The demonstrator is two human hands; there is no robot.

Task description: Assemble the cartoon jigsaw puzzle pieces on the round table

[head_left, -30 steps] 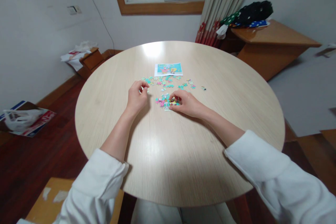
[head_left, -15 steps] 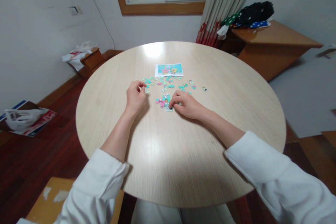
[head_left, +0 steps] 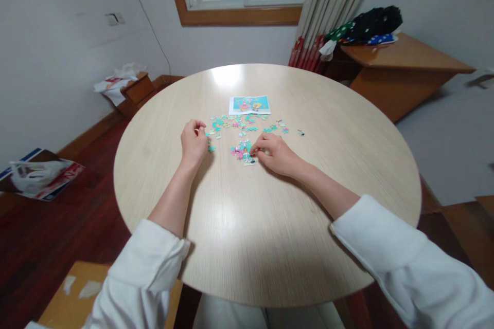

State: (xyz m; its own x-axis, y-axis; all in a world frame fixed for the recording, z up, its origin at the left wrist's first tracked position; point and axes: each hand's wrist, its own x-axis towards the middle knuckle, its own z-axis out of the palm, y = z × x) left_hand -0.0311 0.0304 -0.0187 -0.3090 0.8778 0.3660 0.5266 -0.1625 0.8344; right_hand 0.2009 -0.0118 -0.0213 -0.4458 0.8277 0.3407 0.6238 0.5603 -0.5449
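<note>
A small joined patch of jigsaw puzzle (head_left: 242, 151), pink, teal and white, lies on the table before me. At its right edge my right hand (head_left: 276, 154) is closed in a pinch; a puzzle piece shows partly under its fingers. My left hand (head_left: 194, 141) rests left of the patch with its fingers curled, beside a few teal puzzle pieces (head_left: 211, 148). What is inside those fingers, if anything, is hidden. Several loose puzzle pieces (head_left: 251, 129) are scattered beyond both hands. Behind them lies a printed reference picture (head_left: 250, 105) with pink and yellow cartoon figures.
The round wooden table (head_left: 247, 236) has a pale top. One stray puzzle piece (head_left: 301, 133) lies apart at the right. A wooden desk (head_left: 409, 56) with dark cloth stands at the back right, and a wooden stool (head_left: 77, 288) at the lower left.
My left hand has drawn slightly left and toward me, uncovering teal pieces beside its fingers. My right hand stays at the patch's right edge. The view has tipped slightly.
</note>
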